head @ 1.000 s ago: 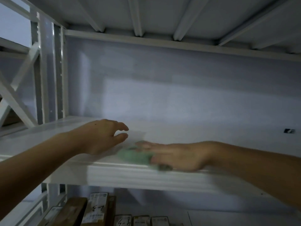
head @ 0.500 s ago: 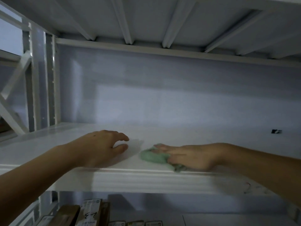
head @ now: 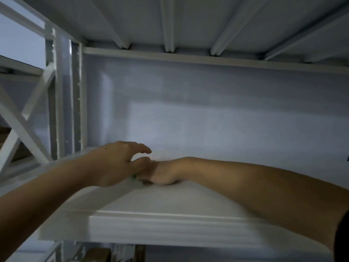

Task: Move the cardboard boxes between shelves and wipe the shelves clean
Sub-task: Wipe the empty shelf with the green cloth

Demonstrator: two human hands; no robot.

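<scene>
— Any writing to read?
— None legible. Below the front lip, only a dim brown corner of a cardboard box (head: pixel 98 254), too dark and cropped for any label.
— And on the shelf (head: pixel 170 227) itself?
— Two bare forearms reaching in from near left and near right, meeting around the middle, well back from the front edge.
— State of the left hand (head: pixel 120 163)?
— Back upward, fingers loosely curled, thumb and forefinger apart, gripping nothing. Lying in front of the fingertips of the right hand (head: pixel 164 173).
— So the right?
— Knuckles and wrist in plain sight, low on the white board, pointing left. Fingers hidden behind the left hand, so impossible to tell whether flat or curled.
— Found the cloth?
— Barely: a sliver of green cloth (head: pixel 134 176) peeping out right where the two hands meet, down against the shelf surface. Too little showing for any judgement of long axis or heading.
— Long axis of the shelf?
— Running left to right, front lip near, pale back wall far behind.
— Around it?
— White upright post (head: pixel 64 110) at far left, a crossed brace (head: pixel 17 125) beyond, and the ribbed underside of the upper shelf (head: pixel 170 21) overhead.
</scene>
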